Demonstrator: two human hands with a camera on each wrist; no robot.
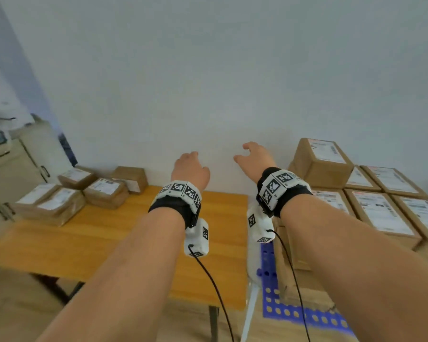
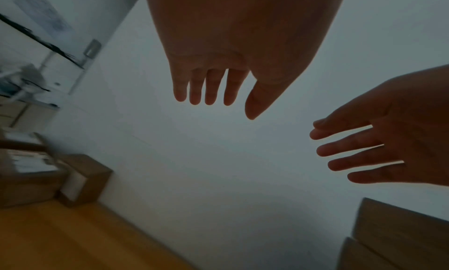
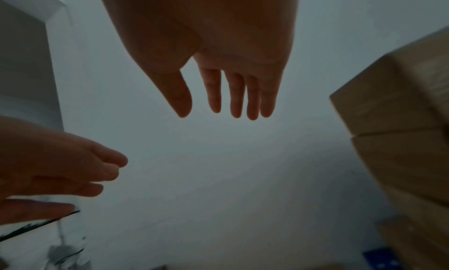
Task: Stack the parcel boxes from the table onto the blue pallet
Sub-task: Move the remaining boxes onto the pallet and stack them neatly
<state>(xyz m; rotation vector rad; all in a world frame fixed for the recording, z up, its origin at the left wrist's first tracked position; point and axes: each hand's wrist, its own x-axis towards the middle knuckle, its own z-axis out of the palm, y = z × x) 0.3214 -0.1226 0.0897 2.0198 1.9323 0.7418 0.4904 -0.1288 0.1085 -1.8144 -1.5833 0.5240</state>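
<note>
Several brown parcel boxes (image 1: 69,193) with white labels sit at the far left of the wooden table (image 1: 124,233). More labelled boxes (image 1: 381,208) are stacked on the blue pallet (image 1: 289,314) at the right, with one box (image 1: 323,159) on top at the back. My left hand (image 1: 190,166) hovers open above the table's far edge, holding nothing. My right hand (image 1: 253,156) is raised beside it, open and empty, left of the pallet stack. In the left wrist view the left hand's fingers (image 2: 209,93) hang straight; in the right wrist view the right hand's fingers (image 3: 239,101) do too.
A white wall (image 1: 208,95) rises right behind the table and pallet. Beige cabinets (image 1: 13,164) stand at the left beyond the table. Cables run from both wrist cameras down along my forearms. A narrow gap separates the table's right edge from the pallet.
</note>
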